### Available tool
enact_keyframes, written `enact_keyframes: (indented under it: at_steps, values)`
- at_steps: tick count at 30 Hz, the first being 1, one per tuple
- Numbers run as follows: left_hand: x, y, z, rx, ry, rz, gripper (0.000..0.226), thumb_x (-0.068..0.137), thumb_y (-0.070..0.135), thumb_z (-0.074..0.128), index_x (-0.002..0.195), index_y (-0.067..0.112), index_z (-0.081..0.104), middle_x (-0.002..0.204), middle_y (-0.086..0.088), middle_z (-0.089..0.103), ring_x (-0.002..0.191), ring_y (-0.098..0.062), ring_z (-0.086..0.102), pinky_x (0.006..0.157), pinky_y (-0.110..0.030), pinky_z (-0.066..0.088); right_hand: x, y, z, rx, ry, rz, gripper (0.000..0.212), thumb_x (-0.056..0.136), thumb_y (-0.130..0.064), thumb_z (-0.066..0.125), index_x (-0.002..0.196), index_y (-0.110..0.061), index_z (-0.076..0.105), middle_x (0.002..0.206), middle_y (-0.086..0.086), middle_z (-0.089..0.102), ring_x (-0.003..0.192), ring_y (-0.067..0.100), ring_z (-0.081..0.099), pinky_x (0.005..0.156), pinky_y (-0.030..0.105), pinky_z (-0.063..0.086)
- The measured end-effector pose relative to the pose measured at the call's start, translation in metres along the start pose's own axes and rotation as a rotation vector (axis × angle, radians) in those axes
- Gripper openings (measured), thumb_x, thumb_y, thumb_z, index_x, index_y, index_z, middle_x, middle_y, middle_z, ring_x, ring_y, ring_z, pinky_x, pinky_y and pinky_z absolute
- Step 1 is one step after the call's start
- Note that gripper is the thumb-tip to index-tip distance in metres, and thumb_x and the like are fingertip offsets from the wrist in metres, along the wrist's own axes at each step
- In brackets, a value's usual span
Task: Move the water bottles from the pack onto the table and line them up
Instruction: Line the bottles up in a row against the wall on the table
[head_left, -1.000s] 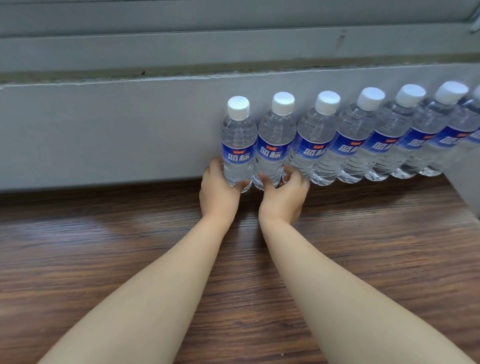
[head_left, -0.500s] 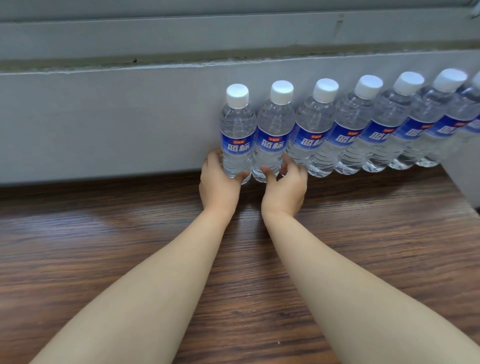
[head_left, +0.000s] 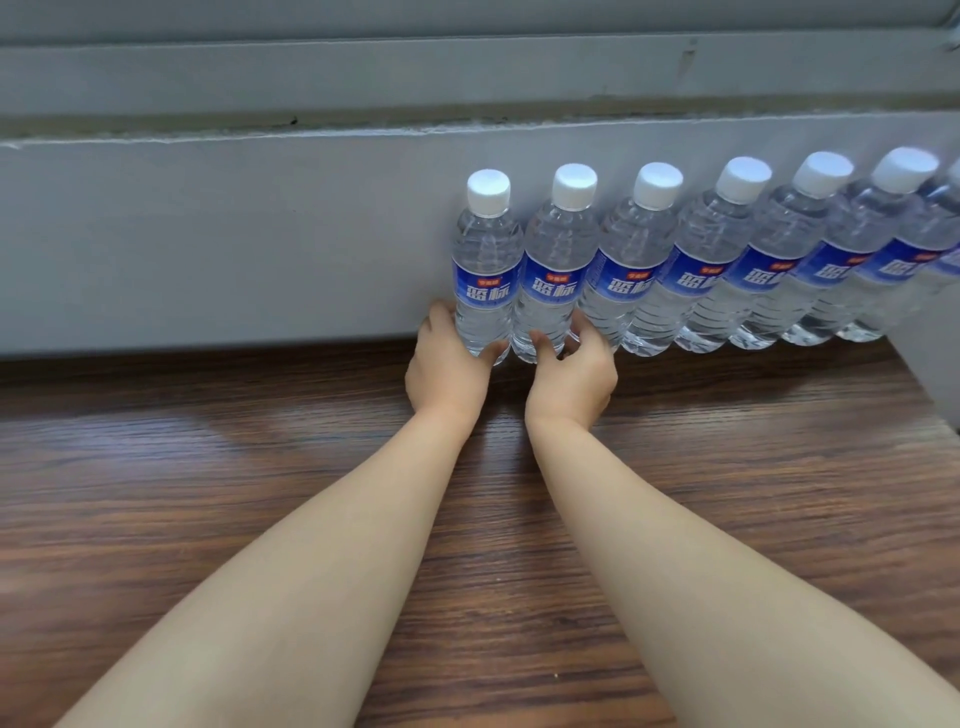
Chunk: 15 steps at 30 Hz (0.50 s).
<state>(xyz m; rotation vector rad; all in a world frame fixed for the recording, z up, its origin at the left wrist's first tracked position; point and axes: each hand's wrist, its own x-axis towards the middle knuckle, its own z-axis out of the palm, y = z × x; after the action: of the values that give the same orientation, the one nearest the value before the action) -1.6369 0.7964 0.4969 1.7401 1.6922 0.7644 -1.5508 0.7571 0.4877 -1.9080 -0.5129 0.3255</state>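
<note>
Left hand: our left hand (head_left: 451, 371) curls round the foot of the end bottle (head_left: 487, 270), thumb in front, fingers going behind it.
Right hand: our right hand (head_left: 570, 376) grips the base of the second bottle (head_left: 557, 270), thumb on the front face, fingertips wrapping its right side.
Row: we have the row (head_left: 727, 270) standing upright along the wall (head_left: 218, 234) at the back of the bench (head_left: 208, 493), each bottle touching the next and running off the right edge of the view.
Pack: not in view from here, so we cannot tell how many are left to bring over.
Risk, tipping: we hold both bottles low, well under their caps; a quick shove at the foot could rock them top-heavy against the wall or forward toward us.
Risk, chain: the bottles stand shoulder to shoulder, so a sideways push on the second could nudge the third (head_left: 631, 275) and ripple down the line.
Risk, release: pulling our fingers out from behind could drag a bottle out of line.
</note>
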Motion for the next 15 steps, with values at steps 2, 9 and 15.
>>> enact_keyframes:
  at_steps: [2,9,15]
  values:
    - [-0.002,0.001,-0.002,-0.004,-0.057,-0.013,0.065,0.073,0.040,0.078,0.123,0.014,0.045,0.126,-0.007,0.058,0.116,-0.029,0.056,0.086,-0.039,0.047,-0.001,-0.001,-0.003,0.007,-0.012,0.007,0.043,0.081,-0.023,0.074,0.123,-0.020,0.063,0.121,-0.001,0.063,0.112,0.017,0.062,0.091,0.037,0.051]
    - [-0.028,-0.033,-0.039,-0.092,-0.096,-0.076,0.060,0.083,0.028,0.071,0.134,0.011,0.045,0.131,-0.009,0.053,0.118,-0.024,0.055,0.099,-0.036,0.045,-0.034,0.002,-0.016,0.015,-0.070,0.071,0.026,0.092,-0.025,0.057,0.115,-0.014,0.059,0.121,0.003,0.058,0.106,0.017,0.060,0.080,0.023,0.038]
    - [-0.082,-0.083,-0.132,-0.257,-0.005,-0.129,0.028,0.087,0.008,0.066,0.114,0.013,0.060,0.106,0.000,0.065,0.098,-0.013,0.063,0.095,-0.023,0.048,-0.105,-0.010,0.002,-0.020,-0.439,-0.215,0.029,0.092,-0.019,0.056,0.121,-0.014,0.057,0.121,0.003,0.055,0.112,0.018,0.053,0.097,0.027,0.039]
